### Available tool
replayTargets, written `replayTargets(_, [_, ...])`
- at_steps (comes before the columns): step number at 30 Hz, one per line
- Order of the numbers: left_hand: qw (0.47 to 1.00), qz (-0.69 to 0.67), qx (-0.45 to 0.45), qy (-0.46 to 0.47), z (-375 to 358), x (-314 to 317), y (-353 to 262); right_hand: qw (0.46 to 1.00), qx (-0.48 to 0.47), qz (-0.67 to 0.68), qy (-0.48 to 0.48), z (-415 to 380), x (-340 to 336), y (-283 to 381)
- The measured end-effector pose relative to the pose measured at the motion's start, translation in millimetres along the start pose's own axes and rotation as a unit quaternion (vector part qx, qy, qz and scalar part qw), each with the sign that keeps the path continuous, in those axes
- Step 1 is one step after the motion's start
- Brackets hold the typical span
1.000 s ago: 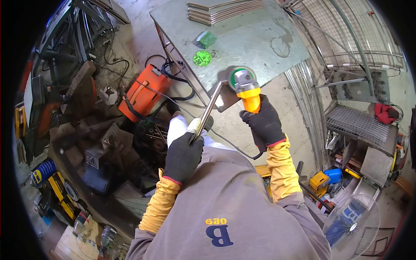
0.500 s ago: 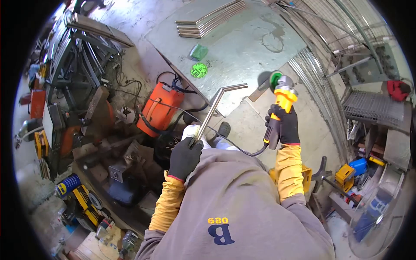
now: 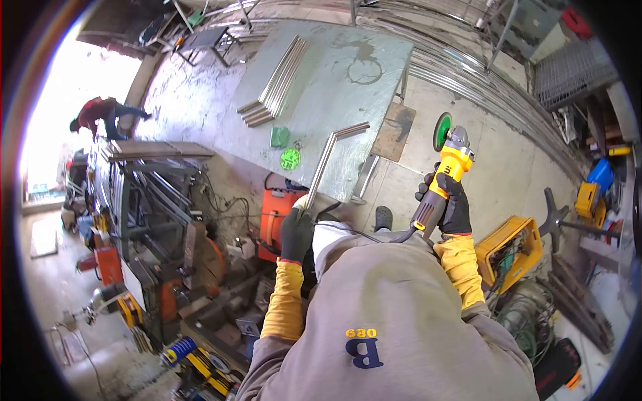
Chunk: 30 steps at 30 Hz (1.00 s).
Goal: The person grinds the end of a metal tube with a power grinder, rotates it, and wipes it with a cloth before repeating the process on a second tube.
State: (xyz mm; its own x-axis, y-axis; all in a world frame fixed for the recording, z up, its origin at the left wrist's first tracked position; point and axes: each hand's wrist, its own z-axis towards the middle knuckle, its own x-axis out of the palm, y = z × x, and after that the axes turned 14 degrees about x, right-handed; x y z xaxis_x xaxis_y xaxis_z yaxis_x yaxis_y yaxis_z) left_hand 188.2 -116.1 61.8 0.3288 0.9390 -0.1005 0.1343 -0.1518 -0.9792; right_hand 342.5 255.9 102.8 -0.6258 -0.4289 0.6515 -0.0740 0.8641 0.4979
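My left hand [image 3: 296, 234], in a dark glove, is closed on the lower end of a bent metal tube [image 3: 324, 160]. The tube's upper part reaches over the near edge of the metal-topped table [image 3: 334, 87]. In my gloved right hand [image 3: 452, 204] is a yellow angle grinder [image 3: 455, 162], held upright with its green disc [image 3: 442, 131] at the top, apart from the tube. Several similar bent tubes [image 3: 277, 80] lie side by side on the table, near a green packet [image 3: 279, 137] and a round green disc [image 3: 290, 159].
An orange machine [image 3: 274, 217] stands below the table's near edge. A yellow crate [image 3: 511, 250] is at my right. Metal frames [image 3: 150, 177] stand at the left, and another person [image 3: 103, 117] bends over behind them. Long metal bars [image 3: 468, 83] lie beyond the table.
The view has swung left, bringing the other person and the yellow crate into sight. Both hands keep their holds; the tube and grinder stay apart.
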Motion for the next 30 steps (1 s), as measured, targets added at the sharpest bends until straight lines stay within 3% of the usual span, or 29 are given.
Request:
replayTargets(3, [0.979,0.179,0.074,0.064,36,5,-15,1.0,-0.013,0.02,-0.007,-6,-3,-1])
replayTargets(5, [0.971,0.206,0.096,0.072,57,3,-11,0.999,-0.023,0.034,-0.004,-9,-4,-1])
replayTargets(7, [0.91,0.396,0.091,0.085,72,4,-22,0.998,-0.032,0.047,-0.017,-13,-5,-1])
replayTargets(11, [0.835,0.527,0.13,0.084,85,7,-41,0.996,-0.036,0.061,-0.046,-21,-9,-4])
replayTargets(15, [0.811,0.569,0.135,0.023,110,2,-55,0.993,-0.018,0.082,-0.081,-26,-14,-12])
replayTargets(17, [0.822,0.526,0.21,-0.053,137,-2,-60,0.992,-0.005,0.092,-0.089,-26,-17,-17])
replayTargets(21, [0.83,0.513,0.207,-0.073,192,9,-68,0.989,0.022,0.101,-0.107,-30,-17,-25])
replayTargets(23, [0.829,0.555,0.06,-0.041,209,19,-66,0.989,0.039,0.109,-0.092,-29,-19,-29])
replayTargets(27, [0.809,0.58,0.079,-0.059,221,19,-48,0.992,0.043,0.089,-0.082,-36,-13,-30])
replayTargets(28, [0.79,0.594,0.136,-0.069,222,15,-41,0.993,0.038,0.083,-0.079,-40,-7,-27])
replayTargets(29, [0.79,0.594,0.137,-0.067,231,4,-29,0.993,0.038,0.085,-0.08,-43,-3,-25])
replayTargets(30, [0.844,0.51,0.154,-0.068,245,-11,-16,0.993,0.049,0.09,-0.063,-46,0,-23])
